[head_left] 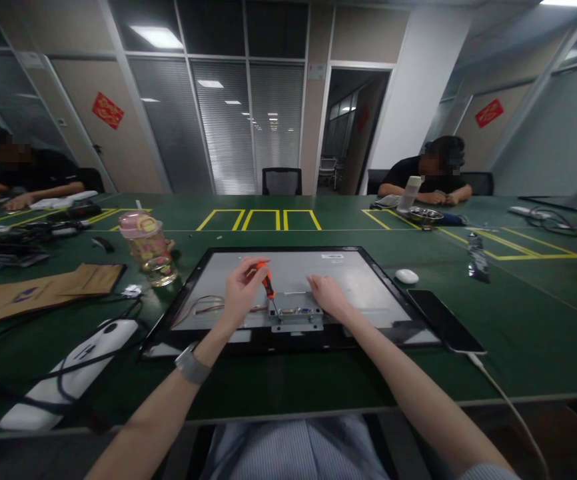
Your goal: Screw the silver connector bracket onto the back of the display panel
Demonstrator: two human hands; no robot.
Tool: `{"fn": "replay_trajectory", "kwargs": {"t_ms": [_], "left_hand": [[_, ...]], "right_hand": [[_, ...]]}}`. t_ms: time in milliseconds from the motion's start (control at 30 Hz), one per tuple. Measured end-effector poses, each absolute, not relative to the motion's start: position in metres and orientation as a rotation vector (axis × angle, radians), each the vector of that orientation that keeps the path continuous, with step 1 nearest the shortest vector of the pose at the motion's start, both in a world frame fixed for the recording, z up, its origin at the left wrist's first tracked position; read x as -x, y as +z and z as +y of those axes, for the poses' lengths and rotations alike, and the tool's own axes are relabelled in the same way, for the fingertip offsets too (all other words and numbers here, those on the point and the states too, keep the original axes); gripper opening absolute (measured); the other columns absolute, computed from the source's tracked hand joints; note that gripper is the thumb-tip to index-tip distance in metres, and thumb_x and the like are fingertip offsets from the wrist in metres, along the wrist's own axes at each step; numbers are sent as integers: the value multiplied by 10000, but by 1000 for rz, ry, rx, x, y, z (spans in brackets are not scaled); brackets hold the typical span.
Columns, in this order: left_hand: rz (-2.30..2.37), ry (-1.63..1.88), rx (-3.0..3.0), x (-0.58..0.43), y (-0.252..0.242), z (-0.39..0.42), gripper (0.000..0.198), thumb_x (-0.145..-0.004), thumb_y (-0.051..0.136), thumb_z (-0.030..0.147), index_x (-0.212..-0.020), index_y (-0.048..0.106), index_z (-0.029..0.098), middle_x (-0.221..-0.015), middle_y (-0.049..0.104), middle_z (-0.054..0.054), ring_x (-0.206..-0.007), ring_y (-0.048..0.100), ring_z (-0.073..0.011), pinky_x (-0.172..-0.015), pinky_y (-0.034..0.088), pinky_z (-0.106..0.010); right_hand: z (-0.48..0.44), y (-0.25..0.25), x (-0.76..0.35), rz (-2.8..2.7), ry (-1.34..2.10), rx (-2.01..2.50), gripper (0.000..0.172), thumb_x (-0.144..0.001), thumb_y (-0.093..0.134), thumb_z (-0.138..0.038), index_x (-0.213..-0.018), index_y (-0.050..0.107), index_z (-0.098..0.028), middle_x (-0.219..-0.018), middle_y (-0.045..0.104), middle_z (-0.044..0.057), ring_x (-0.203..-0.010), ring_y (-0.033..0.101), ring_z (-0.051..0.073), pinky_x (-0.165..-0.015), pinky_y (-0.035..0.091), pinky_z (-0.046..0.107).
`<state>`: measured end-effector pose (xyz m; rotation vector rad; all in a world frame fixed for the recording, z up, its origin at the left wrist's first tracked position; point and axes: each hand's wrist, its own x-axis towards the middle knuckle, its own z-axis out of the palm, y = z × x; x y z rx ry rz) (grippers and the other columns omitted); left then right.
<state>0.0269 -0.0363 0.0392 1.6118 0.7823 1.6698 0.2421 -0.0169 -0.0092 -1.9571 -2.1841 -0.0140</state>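
My left hand (242,287) is closed round the handle of an orange and black screwdriver (267,283), tilted with its shaft down at the left end of a metal box (296,313) that has connector ports on its near face. The box sits on the grey back of a flat display panel (368,293) with a black frame, lying on the table. Beside the box's right end is my right hand (327,293), its fingers curled; what they hold, if anything, is hidden. Thin wires (203,303) run to the box from the left.
Left of the panel are a drink cup (151,250), a brown paper bag (43,290) and a white power strip (76,370) with black cables. A phone (446,320) and a white earbud case (406,276) lie to the right. Two people sit across the green table (268,383).
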Motion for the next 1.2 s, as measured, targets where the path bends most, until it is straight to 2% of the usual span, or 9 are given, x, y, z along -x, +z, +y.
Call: {"fn": "replay_trajectory", "kwargs": {"t_ms": [67, 200, 267, 500, 733, 967, 1200], "left_hand": [[771, 1690, -1606, -27, 39, -36, 184, -795, 649, 322, -888, 715, 177, -818, 601, -24, -732, 578, -118, -683, 486, -218], [651, 1579, -1517, -27, 35, -36, 294, -874, 537, 369, -1007, 695, 160, -968, 655, -83, -848, 631, -171, -809, 504, -301], [648, 1544, -1512, -28, 34, -37, 290, -867, 556, 351, -1054, 677, 165, -966, 671, -85, -855, 641, -175, -828, 503, -316], [722, 1666, -1643, -30, 37, -37, 166, -765, 686, 264, -911, 699, 188, -847, 552, -21, -756, 537, -113, -680, 475, -206], [675, 1597, -1597, -31, 33, -38, 271, -890, 517, 365, -1020, 661, 176, -901, 618, -60, -805, 596, -151, -768, 485, -286], [811, 1773, -1652, -32, 35, -39, 82, -794, 649, 256, -843, 669, 193, -807, 531, -5, -748, 517, -115, -673, 440, -207], [886, 1721, -1708, -31, 38, -43, 202, -864, 562, 308, -996, 678, 207, -832, 527, -17, -731, 522, -118, -669, 455, -221]], "right_hand": [[-17, -9, -242, -2182, -44, 2001, 494, -1002, 217, -353, -962, 670, -159, -942, 713, 155, -906, 667, 253, -740, 417, 298], [-17, -9, -243, -2182, -56, 2041, 475, -994, 236, -358, -974, 671, -168, -945, 712, 148, -891, 667, 255, -721, 418, 305], [-18, -8, -243, -2180, -46, 2051, 471, -993, 240, -357, -977, 672, -169, -951, 711, 147, -897, 665, 252, -721, 416, 302], [-19, -6, -241, -2126, -16, 2110, 460, -987, 267, -376, -962, 676, -168, -951, 708, 148, -888, 665, 247, -705, 412, 296], [-20, -5, -240, -2087, -3, 2137, 488, -978, 273, -388, -917, 703, -164, -941, 712, 153, -883, 665, 256, -708, 420, 301], [-20, -5, -240, -2083, 26, 2128, 469, -980, 281, -376, -934, 697, -165, -949, 710, 148, -894, 661, 247, -711, 416, 292], [-19, -6, -241, -2091, 18, 2101, 460, -977, 286, -377, -905, 692, -173, -918, 713, 134, -872, 665, 253, -672, 407, 289]]}}
